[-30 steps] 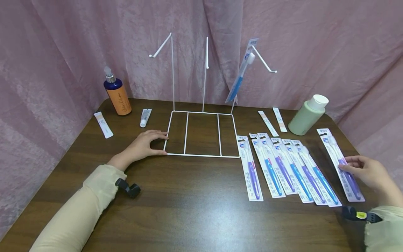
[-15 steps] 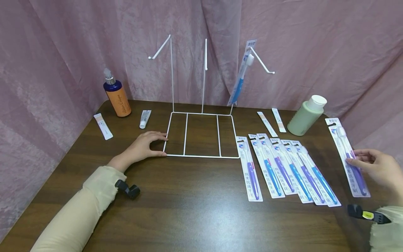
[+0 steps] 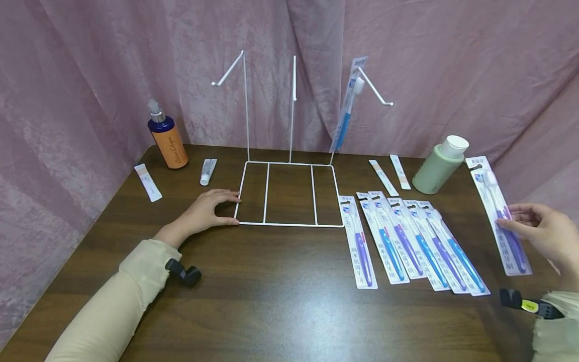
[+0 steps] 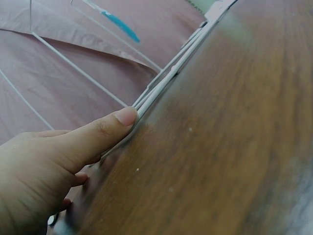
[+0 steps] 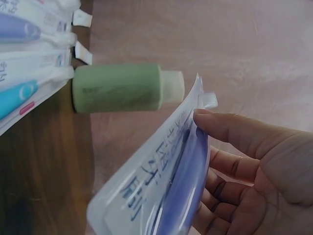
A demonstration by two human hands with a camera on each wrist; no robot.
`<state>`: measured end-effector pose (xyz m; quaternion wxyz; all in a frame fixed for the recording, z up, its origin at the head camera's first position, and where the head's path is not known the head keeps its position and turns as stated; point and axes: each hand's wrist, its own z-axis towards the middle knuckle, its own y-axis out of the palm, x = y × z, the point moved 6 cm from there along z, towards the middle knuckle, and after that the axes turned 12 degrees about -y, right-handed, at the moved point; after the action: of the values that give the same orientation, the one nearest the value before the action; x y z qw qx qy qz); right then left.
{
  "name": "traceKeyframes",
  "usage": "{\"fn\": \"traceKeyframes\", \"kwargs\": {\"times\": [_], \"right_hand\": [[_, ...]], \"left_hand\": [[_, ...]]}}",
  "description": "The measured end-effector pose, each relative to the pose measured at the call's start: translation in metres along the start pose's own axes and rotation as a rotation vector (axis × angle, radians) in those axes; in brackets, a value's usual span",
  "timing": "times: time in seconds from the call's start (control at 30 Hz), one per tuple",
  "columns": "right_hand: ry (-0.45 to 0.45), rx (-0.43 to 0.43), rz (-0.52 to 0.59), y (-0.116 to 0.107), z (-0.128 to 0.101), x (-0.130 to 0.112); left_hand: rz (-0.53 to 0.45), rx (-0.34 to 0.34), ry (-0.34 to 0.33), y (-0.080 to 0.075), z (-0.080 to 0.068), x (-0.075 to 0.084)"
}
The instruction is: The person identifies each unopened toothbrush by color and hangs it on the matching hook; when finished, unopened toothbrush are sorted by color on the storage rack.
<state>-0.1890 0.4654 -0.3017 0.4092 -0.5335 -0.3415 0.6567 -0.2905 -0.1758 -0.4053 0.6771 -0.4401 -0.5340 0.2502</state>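
My right hand [image 3: 540, 234] pinches a packaged purple toothbrush [image 3: 499, 216] lifted off the table at the far right; in the right wrist view the pack [image 5: 161, 181] sits between thumb and fingers. My left hand [image 3: 205, 211] rests on the table, its fingers touching the front left corner of the white wire display rack [image 3: 289, 193]; the thumb [image 4: 105, 127] presses against the rack's base wire [image 4: 161, 88]. One packaged blue toothbrush [image 3: 346, 113] hangs on the rack's right hook. Several packaged toothbrushes [image 3: 407, 241] lie in a row on the table right of the rack.
A green bottle [image 3: 439, 166] stands at back right, also seen as green bottle [image 5: 122, 88]. Two sachets [image 3: 391, 173] lie near it. An orange pump bottle [image 3: 167, 136], a small tube [image 3: 208, 170] and a sachet [image 3: 148, 182] are at back left. Pink curtain surrounds the table.
My right hand has lifted the purple toothbrush pack off the table and raised it up and to the right. The left hand has stayed on the rack's corner.
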Motion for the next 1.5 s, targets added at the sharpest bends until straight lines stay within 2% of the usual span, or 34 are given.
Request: {"fn": "traceKeyframes", "kwargs": {"times": [0.33,0.8,1.03,1.2,1.5], "right_hand": [[-0.079,0.044,0.043,-0.009,0.004,-0.032],[-0.192,0.119,-0.016,-0.022,0.011,-0.08],[-0.204,0.178,-0.018,-0.025,0.009,-0.11],[-0.238,0.23,0.046,-0.025,0.006,-0.136],[-0.321,0.357,0.231,-0.019,0.009,-0.178]], "left_hand": [[0.003,0.011,0.007,-0.001,0.0,-0.001],[0.002,0.025,0.017,-0.001,0.0,-0.002],[0.003,0.023,0.015,-0.002,0.001,-0.001],[0.012,0.026,0.024,-0.002,0.001,0.001],[-0.001,0.025,0.021,-0.001,-0.001,0.002]]}}
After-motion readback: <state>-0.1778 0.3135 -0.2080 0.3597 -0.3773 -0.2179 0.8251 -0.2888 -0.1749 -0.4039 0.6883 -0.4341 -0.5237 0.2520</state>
